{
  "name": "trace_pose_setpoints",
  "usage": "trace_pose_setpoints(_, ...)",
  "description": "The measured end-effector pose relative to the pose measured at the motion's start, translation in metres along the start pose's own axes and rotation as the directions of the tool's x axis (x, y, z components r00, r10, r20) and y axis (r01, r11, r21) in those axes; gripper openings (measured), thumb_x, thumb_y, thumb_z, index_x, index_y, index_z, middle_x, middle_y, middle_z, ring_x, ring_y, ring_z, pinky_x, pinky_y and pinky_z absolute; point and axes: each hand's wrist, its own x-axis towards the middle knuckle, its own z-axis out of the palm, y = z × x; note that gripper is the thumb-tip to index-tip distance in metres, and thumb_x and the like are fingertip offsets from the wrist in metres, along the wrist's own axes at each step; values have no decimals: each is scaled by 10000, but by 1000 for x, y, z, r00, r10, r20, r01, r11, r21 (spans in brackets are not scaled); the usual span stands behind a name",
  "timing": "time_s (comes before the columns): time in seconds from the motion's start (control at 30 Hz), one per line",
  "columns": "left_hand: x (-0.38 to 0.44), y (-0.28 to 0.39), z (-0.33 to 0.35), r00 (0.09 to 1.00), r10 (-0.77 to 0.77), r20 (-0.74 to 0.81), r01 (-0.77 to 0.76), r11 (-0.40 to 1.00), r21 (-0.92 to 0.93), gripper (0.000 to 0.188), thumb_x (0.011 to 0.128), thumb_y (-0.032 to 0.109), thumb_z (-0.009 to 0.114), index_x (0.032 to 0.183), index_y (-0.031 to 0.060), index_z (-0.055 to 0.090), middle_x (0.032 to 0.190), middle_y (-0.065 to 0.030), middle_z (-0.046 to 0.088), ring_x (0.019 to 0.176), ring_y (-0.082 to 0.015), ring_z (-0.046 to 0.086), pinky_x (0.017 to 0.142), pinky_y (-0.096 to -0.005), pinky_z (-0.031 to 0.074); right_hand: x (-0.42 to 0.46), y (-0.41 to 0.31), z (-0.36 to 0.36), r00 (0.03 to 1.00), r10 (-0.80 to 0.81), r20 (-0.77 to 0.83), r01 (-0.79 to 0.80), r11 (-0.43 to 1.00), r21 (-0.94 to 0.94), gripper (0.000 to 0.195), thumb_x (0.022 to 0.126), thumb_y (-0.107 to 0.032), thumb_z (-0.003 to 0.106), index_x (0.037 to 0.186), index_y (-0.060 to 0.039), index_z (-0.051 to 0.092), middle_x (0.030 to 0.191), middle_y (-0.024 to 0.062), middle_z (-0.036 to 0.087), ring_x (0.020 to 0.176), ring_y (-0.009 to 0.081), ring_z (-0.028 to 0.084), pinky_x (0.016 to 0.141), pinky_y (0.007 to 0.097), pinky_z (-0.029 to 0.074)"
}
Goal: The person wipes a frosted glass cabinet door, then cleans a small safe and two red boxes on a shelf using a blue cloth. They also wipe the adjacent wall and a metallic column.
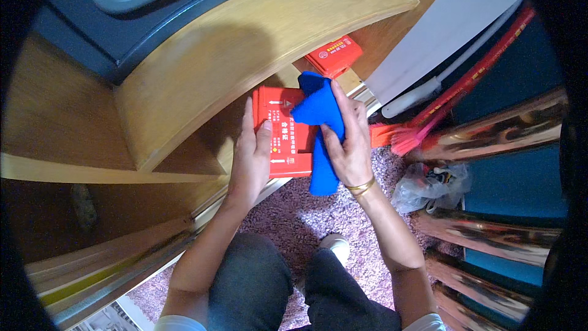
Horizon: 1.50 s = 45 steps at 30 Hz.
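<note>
Between my two hands is a red box with white printed writing and arrows on its face. My left hand grips its left edge, thumb on the printed face. A blue cloth lies folded over the box's right side, and my right hand holds it there, thumb and fingers pressing it. The cloth hides that edge of the box. Another red box, also bearing writing, rests in the wooden cabinet just beyond the cloth.
A curved wooden shelf overhangs the cabinet, with a dark appliance on it. At right stand a red-handled broom, a white-handled tool and shiny metallic columns. A plastic bag sits near the carpet.
</note>
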Motion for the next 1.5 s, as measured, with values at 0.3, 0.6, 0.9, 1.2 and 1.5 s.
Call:
trace_pose_setpoints(0.3,-2,-2,1,1000,14,-17,-15,998,-59,489,898,184,386,1324,13,216,1204,-221,443,1080,-269,464,934,-327,325,-14,-35,-29,970,-126,208,222,810,-543,486,593,-142,693,1062,-106,573,820,105,456,720,257,498,631,357,426)
trace_pose_setpoints(0.6,-2,8,-3,999,-39,0,39,998,-56,500,892,166,397,1322,-5,210,1225,-194,430,1084,-244,453,931,-315,330,-2,-25,-4,963,-226,146,262,912,-316,246,635,-108,651,868,-61,585,1011,163,461,958,304,471,815,366,388)
trace_pose_setpoints(0.9,1,0,-4,999,-44,28,47,990,-134,506,896,199,390,1325,2,210,1244,-213,411,1101,-263,448,942,-330,321,12,-21,4,987,-67,146,106,955,-278,274,675,-55,615,929,-25,516,877,160,462,838,339,495,739,389,429)
trace_pose_setpoints(1.2,0,-2,0,999,-39,-4,38,997,-64,506,886,191,398,1315,-11,223,1242,-212,414,1113,-253,439,945,-323,318,17,-22,-20,971,-205,-125,185,970,-155,424,628,-115,670,1005,-27,498,989,167,464,948,331,461,822,394,390)
trace_pose_setpoints(1.5,3,8,-1,1000,-4,-8,3,993,-120,534,854,195,485,1309,18,268,1187,-161,471,1027,-191,494,882,-296,380,48,14,34,980,-159,123,159,987,12,368,762,-250,569,1087,-82,530,1098,185,505,1043,340,477,900,421,367)
